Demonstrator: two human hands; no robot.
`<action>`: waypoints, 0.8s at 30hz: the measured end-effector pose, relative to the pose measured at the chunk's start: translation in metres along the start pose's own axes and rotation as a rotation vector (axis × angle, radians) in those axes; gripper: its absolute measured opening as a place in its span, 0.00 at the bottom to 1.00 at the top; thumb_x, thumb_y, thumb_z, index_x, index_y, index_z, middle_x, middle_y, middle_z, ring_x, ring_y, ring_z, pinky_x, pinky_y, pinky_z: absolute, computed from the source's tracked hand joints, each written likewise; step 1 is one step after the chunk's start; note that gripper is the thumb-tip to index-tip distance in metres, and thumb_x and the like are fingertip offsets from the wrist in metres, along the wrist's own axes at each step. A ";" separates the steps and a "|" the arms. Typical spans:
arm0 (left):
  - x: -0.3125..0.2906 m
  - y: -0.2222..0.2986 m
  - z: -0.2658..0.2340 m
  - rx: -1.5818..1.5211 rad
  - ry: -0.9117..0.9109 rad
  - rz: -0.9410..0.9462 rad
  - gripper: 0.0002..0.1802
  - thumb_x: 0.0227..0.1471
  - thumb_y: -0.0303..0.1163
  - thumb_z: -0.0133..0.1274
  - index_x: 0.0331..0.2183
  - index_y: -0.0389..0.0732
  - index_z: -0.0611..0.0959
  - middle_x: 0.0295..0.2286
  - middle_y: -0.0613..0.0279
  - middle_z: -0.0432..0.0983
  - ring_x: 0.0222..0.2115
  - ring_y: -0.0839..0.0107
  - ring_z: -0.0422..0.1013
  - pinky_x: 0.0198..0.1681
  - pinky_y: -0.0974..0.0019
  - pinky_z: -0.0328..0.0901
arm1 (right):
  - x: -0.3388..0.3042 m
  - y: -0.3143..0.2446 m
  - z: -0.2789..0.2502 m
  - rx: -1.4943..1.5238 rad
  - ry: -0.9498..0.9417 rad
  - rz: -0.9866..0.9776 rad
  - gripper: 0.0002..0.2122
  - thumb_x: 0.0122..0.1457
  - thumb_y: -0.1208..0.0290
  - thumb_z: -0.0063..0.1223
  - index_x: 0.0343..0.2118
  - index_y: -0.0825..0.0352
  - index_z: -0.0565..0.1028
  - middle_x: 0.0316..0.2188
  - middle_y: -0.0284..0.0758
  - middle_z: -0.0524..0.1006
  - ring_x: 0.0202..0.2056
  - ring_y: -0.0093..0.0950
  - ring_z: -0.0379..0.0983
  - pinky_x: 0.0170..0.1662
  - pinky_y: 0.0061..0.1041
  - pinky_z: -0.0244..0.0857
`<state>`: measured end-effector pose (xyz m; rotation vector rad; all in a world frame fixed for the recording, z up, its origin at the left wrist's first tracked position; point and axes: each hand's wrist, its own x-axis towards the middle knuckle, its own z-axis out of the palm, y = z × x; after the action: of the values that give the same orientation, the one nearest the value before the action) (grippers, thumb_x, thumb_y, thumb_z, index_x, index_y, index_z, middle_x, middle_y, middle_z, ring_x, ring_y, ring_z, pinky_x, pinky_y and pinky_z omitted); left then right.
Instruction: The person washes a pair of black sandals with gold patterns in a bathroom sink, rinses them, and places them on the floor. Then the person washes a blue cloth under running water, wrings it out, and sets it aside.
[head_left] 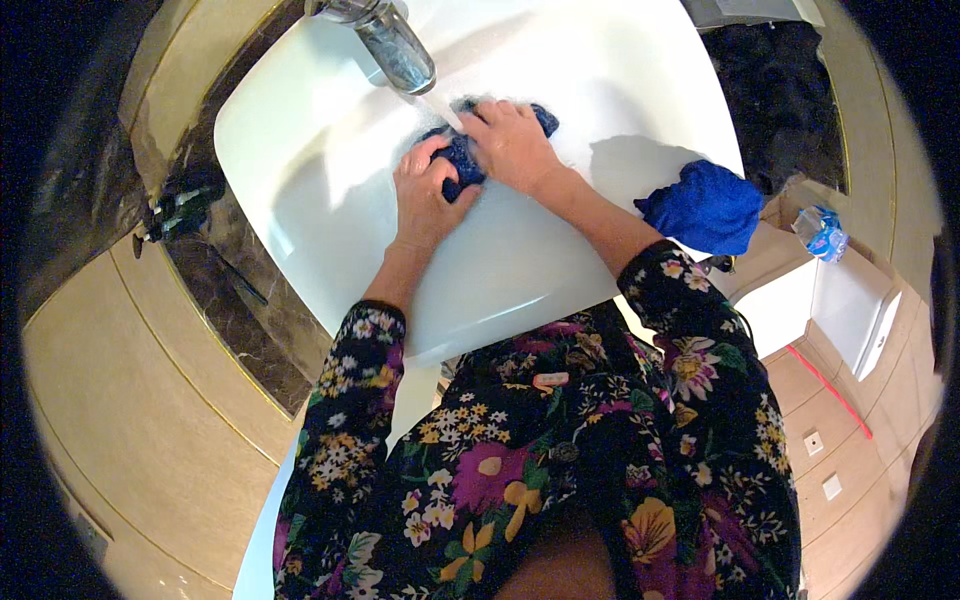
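Note:
Water runs from a chrome tap (398, 52) onto a wet, dark blue cloth (460, 160) in a white washbasin (290, 130). My left hand (425, 200) curls around the near left part of the cloth, thumb toward the right. From the right, my right hand (515, 148) presses on the cloth with its fingers bent over it, right at the stream. One end of the cloth sticks out beyond the right hand's knuckles. Both palms hide much of the fabric. A brighter blue cloth (708, 208) hangs bunched over the basin's right rim, apart from both hands.
Dark marble counter (265, 310) borders the basin on the left, with dark small items (180, 215) on it. Black fabric (775, 100) lies to the right. Beyond it are a clear and blue plastic package (822, 235), a white toilet (785, 300) and a red stick (830, 390).

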<state>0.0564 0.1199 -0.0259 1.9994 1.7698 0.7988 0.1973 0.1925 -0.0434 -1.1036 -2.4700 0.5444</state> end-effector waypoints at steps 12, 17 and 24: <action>0.012 -0.030 -0.028 -0.353 0.269 -0.306 0.10 0.39 0.21 0.51 0.20 0.40 0.64 0.36 0.56 0.70 0.37 0.68 0.65 0.43 0.69 0.59 | 0.043 0.024 -0.051 0.496 0.000 0.424 0.08 0.48 0.70 0.51 0.32 0.63 0.74 0.25 0.34 0.74 0.28 0.24 0.69 0.36 0.21 0.63; 0.017 -0.026 -0.067 -0.430 0.444 -0.415 0.12 0.41 0.21 0.49 0.18 0.42 0.63 0.26 0.64 0.70 0.26 0.80 0.62 0.31 0.76 0.60 | 0.048 0.001 -0.105 0.540 0.011 0.217 0.09 0.49 0.73 0.50 0.36 0.62 0.73 0.25 0.30 0.73 0.26 0.21 0.66 0.35 0.18 0.63; 0.026 0.013 -0.124 -0.487 0.673 -0.315 0.08 0.44 0.23 0.49 0.20 0.41 0.66 0.18 0.74 0.59 0.19 0.85 0.54 0.23 0.80 0.53 | 0.040 0.003 -0.139 -0.054 -0.038 -0.028 0.14 0.44 0.75 0.51 0.38 0.63 0.70 0.28 0.37 0.72 0.29 0.32 0.70 0.35 0.26 0.64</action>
<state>-0.0085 0.1301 0.0827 1.1652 1.8885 1.7236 0.2417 0.2516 0.0814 -1.0870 -2.5427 0.4981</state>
